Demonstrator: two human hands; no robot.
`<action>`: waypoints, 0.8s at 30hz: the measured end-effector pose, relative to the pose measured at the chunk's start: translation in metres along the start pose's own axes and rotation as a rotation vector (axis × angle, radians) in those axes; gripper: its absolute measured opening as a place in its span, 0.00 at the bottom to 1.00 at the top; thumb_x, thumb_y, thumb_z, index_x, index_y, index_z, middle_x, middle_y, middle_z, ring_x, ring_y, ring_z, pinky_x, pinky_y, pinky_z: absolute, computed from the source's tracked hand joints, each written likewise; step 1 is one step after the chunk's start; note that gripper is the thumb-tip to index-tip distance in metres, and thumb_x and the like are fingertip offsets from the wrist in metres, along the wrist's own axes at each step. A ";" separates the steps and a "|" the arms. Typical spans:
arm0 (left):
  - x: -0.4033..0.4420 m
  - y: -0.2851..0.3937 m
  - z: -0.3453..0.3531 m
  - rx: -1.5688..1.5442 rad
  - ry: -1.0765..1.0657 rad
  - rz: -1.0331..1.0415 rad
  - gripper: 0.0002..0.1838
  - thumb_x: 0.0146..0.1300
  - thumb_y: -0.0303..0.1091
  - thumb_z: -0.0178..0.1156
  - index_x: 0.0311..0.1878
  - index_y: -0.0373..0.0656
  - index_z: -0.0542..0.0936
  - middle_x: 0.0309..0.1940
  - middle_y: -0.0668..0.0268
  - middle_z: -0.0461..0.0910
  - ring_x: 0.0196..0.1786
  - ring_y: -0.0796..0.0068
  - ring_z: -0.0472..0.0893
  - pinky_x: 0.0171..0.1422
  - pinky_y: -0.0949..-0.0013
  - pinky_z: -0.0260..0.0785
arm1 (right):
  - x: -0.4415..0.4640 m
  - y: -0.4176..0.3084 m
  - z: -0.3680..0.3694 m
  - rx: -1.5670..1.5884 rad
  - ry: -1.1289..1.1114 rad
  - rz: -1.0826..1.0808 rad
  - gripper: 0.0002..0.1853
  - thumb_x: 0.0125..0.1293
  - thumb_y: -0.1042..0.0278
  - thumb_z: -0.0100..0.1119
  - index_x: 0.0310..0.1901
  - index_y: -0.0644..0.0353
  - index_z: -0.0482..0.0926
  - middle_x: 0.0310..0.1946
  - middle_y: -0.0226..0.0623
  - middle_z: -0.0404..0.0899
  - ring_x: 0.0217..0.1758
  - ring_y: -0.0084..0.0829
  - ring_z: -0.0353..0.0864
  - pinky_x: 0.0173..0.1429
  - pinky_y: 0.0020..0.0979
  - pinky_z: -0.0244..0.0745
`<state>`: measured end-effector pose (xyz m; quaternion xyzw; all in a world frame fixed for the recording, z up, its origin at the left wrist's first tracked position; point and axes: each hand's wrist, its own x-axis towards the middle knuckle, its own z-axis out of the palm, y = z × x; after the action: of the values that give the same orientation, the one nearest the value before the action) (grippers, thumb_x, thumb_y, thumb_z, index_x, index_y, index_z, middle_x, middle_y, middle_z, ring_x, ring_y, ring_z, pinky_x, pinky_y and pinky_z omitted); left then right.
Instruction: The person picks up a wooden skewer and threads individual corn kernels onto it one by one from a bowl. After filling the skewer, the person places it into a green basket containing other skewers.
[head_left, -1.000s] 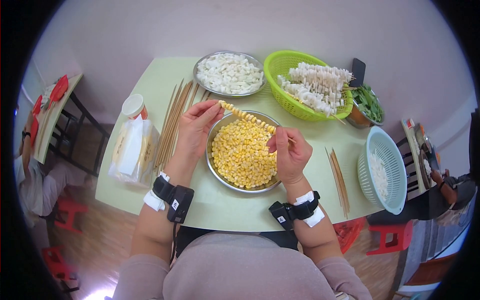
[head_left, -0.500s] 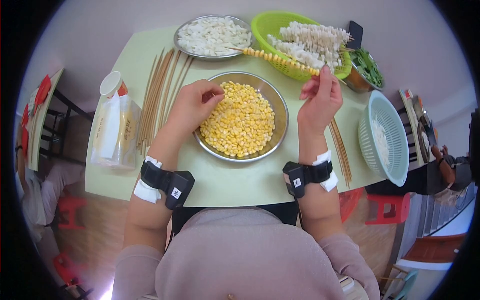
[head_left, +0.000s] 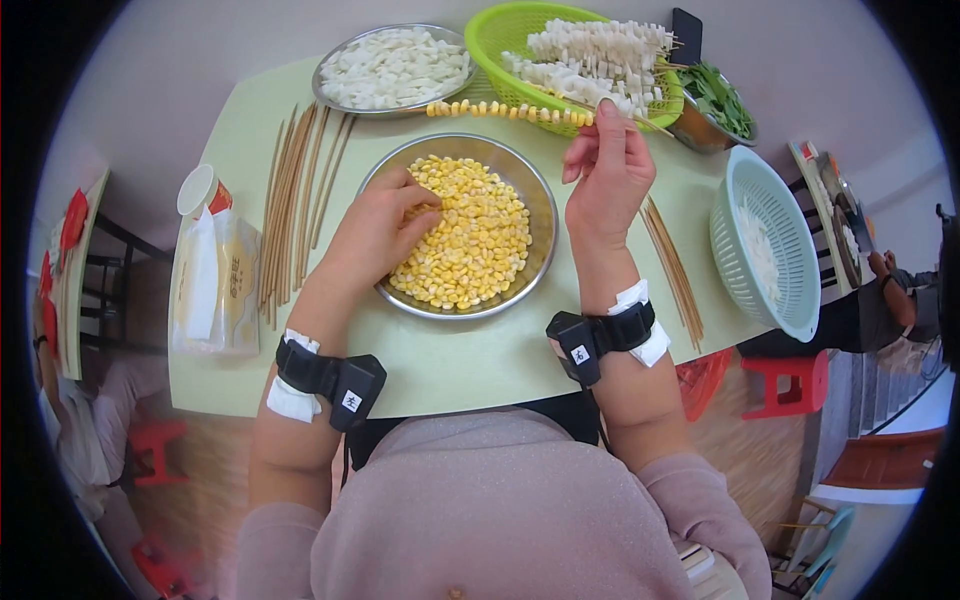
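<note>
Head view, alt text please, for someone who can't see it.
A person's right hand holds up a skewer of corn kernels; the left hand is at loose kernels in a metal bowl. Behind stands a green basket of loaded skewers.

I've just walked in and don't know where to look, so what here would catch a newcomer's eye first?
Probably the bright yellow corn kernels heaped in the round metal bowl mid-table, with the left hand at their left side. To the bowl's right, the right hand holds up a corn skewer. Next comes the lime-green basket at the back, piled with skewers of white pieces.
</note>
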<state>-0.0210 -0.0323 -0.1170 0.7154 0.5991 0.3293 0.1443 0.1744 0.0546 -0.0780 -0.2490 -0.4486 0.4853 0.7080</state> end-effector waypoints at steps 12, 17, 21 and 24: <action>0.006 0.003 0.005 0.088 -0.024 0.101 0.07 0.50 0.26 0.63 0.34 0.39 0.81 0.31 0.60 0.75 0.41 0.62 0.74 0.46 0.65 0.68 | -0.002 0.002 0.002 -0.026 0.000 0.032 0.14 0.65 0.62 0.56 0.25 0.62 0.73 0.13 0.31 0.70 0.13 0.17 0.66 0.15 0.19 0.58; 0.006 0.001 0.004 0.070 -0.004 0.085 0.06 0.50 0.26 0.63 0.34 0.39 0.81 0.30 0.60 0.76 0.39 0.63 0.75 0.45 0.66 0.68 | -0.001 0.001 0.003 -0.025 0.006 0.032 0.13 0.65 0.62 0.56 0.26 0.62 0.74 0.13 0.31 0.71 0.13 0.17 0.66 0.15 0.19 0.58; 0.007 0.003 -0.001 -0.206 0.060 -0.177 0.06 0.54 0.25 0.62 0.36 0.39 0.81 0.33 0.64 0.81 0.35 0.73 0.79 0.42 0.72 0.71 | -0.001 0.000 0.001 -0.050 0.024 0.014 0.12 0.65 0.63 0.56 0.27 0.62 0.73 0.14 0.31 0.71 0.13 0.18 0.66 0.15 0.19 0.58; 0.010 -0.008 -0.003 -0.579 0.247 -0.230 0.06 0.54 0.24 0.62 0.36 0.37 0.80 0.33 0.63 0.82 0.34 0.75 0.81 0.40 0.75 0.73 | -0.001 0.000 0.001 -0.050 0.046 0.009 0.12 0.65 0.63 0.55 0.27 0.62 0.73 0.14 0.32 0.71 0.13 0.19 0.66 0.15 0.19 0.58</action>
<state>-0.0281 -0.0213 -0.1166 0.5270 0.5707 0.5515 0.3041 0.1733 0.0536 -0.0774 -0.2796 -0.4432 0.4712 0.7095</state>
